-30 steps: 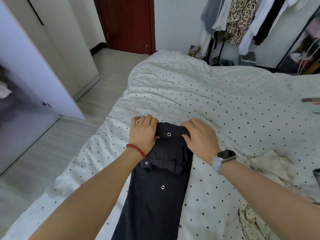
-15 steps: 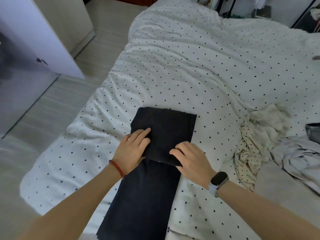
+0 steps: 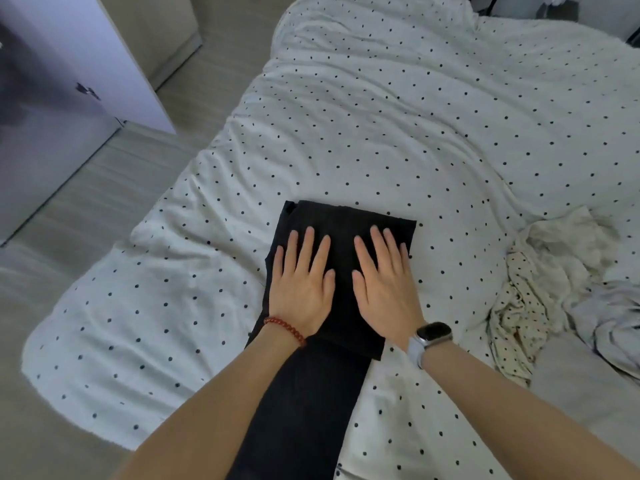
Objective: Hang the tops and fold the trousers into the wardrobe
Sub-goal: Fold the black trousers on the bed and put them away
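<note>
At the far left stands a pale wardrobe door (image 3: 114,60) above the grey floor (image 3: 104,188). The white dotted bedspread (image 3: 398,116) fills the middle of the scene. On it, near the viewer, lie the dark trousers (image 3: 346,223), their far end folded back over the legs into a flat double layer. The left hand (image 3: 301,282), with a red bead bracelet (image 3: 285,329) at its wrist, presses flat on the fold, fingers straight and slightly spread, gripping nothing. Just beside it, the right hand (image 3: 384,285), wearing a watch (image 3: 431,336), presses down likewise, fingers straight. To the right sits a crumpled cream dotted garment (image 3: 519,313).
</note>
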